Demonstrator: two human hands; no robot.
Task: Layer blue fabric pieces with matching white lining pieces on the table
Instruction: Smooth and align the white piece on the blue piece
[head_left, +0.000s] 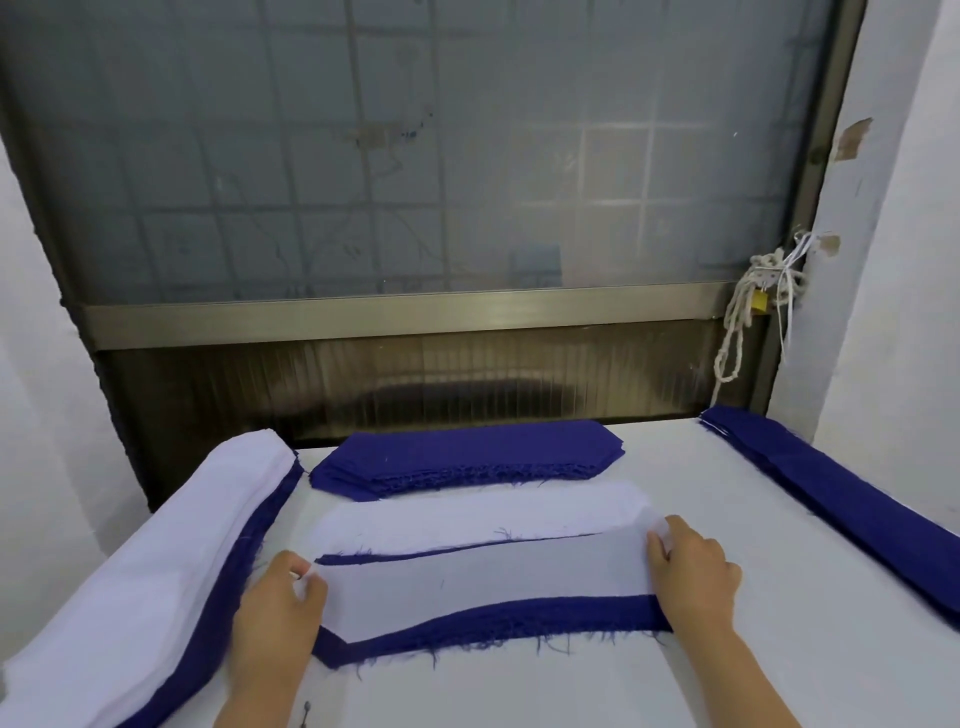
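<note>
Two hands, left hand, right hand, white lining piece stretched between (blue underneath)

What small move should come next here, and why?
Probably draw the white lining piece toward the person: the left hand and right hand pinch its ends, yet the blue fabric piece below shows a wide band along its near edge.

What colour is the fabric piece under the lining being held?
The fabric piece is dark blue with frayed edges beneath the white lining; head view.
</note>
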